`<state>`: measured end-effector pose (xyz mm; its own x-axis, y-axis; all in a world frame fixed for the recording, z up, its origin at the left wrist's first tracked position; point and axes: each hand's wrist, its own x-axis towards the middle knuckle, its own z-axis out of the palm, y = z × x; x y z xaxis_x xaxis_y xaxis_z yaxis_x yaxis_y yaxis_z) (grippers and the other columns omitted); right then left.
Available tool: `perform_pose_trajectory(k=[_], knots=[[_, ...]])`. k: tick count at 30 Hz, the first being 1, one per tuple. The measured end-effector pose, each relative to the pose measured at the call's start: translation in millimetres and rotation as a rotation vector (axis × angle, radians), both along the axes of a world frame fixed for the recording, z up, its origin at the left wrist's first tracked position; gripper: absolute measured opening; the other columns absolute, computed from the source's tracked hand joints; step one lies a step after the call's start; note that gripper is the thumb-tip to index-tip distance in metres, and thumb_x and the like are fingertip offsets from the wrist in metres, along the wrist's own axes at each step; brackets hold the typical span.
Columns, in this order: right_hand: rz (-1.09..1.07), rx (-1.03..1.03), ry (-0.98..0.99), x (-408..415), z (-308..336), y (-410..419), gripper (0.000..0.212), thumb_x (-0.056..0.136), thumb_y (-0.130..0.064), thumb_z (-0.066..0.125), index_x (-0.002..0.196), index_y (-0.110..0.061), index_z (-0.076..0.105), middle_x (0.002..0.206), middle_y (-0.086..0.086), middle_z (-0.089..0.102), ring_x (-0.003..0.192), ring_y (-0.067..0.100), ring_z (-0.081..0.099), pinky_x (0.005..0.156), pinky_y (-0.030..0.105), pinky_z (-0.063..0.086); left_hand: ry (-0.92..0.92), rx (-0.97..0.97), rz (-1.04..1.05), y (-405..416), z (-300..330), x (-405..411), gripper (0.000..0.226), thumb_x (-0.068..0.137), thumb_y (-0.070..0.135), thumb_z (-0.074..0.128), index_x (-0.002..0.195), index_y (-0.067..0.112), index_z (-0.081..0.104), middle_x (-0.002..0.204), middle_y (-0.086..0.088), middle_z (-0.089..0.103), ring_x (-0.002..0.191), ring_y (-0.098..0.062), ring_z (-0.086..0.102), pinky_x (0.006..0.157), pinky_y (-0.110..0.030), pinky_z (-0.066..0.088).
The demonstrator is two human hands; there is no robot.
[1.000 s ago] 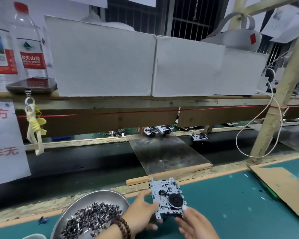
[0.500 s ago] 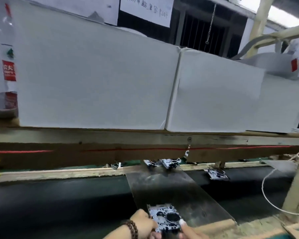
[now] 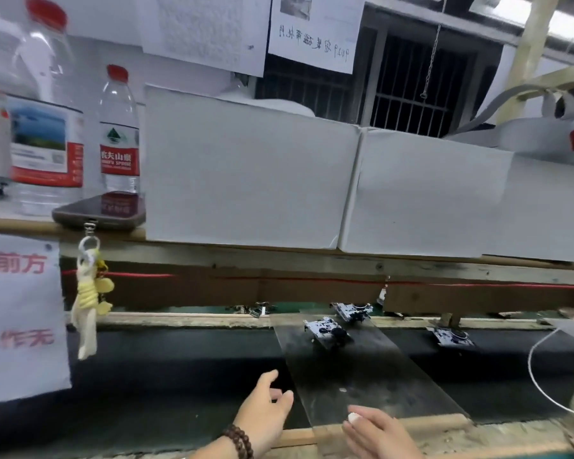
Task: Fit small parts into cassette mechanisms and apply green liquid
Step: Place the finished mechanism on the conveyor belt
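We are hovering both hands [image 3: 318, 422] loose and empty at the ramp's [image 3: 371, 382] near end, while the mechanism [image 3: 327, 329] is lying far up it — it could jam against the next one [image 3: 352, 309].

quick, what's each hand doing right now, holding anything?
Left hand: open, fingers relaxed, holding nothing.
Right hand: open, holding nothing.

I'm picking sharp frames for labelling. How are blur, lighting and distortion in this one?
Head view: slight motion blur softens the mechanism on the clear ramp; wide-angle distortion bows the shelf; the belt is dark; bright glare at top right; both hands, left and right, are reasonably clear.
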<state>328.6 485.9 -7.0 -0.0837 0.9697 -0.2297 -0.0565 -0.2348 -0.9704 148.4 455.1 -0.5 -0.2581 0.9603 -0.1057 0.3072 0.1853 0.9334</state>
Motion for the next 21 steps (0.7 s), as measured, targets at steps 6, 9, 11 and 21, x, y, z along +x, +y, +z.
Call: perform_pose_trajectory(k=[6,9,11,21], knots=[[0.247,0.240,-0.024,-11.3,71.4,-92.3,0.009,0.088,0.000,0.057,0.080,-0.001,0.060,0.067,0.006,0.050,0.064,0.015,0.046,0.061,0.026,0.039,-0.079,0.112,-0.078,-97.6,57.2,18.7,0.036,0.096,0.020,0.045,0.132,0.019,0.042,0.091,0.005,0.059,0.088,-0.016,0.059,0.072,-0.028,0.050],[0.396,0.358,-0.086,-24.5,89.4,-142.4,0.016,0.088,-0.007,0.059,0.073,-0.003,0.058,0.065,0.008,0.057,0.063,0.015,0.055,0.060,0.024,0.047,0.004,0.161,-0.108,-154.9,72.9,26.1,0.022,0.094,0.020,0.046,0.115,0.022,0.051,0.096,-0.005,0.065,0.087,-0.020,0.062,0.074,-0.034,0.051],[0.458,0.418,-0.125,-36.8,90.2,-175.7,0.020,0.088,-0.007,0.059,0.068,-0.003,0.057,0.062,0.008,0.058,0.056,0.011,0.057,0.054,0.018,0.051,0.120,0.165,-0.128,-192.7,76.4,29.6,0.016,0.086,0.022,0.042,0.099,0.020,0.052,0.096,-0.012,0.066,0.090,-0.029,0.064,0.081,-0.039,0.054],[0.555,0.502,-0.353,-89.9,41.4,-259.3,0.029,0.093,-0.005,0.046,0.068,-0.013,0.058,0.067,0.001,0.057,0.064,0.014,0.052,0.064,0.029,0.049,0.737,-0.006,-0.069,-294.2,46.8,-34.6,0.030,0.092,0.032,0.050,0.117,0.016,0.054,0.115,-0.006,0.061,0.108,-0.024,0.056,0.091,-0.034,0.045]])
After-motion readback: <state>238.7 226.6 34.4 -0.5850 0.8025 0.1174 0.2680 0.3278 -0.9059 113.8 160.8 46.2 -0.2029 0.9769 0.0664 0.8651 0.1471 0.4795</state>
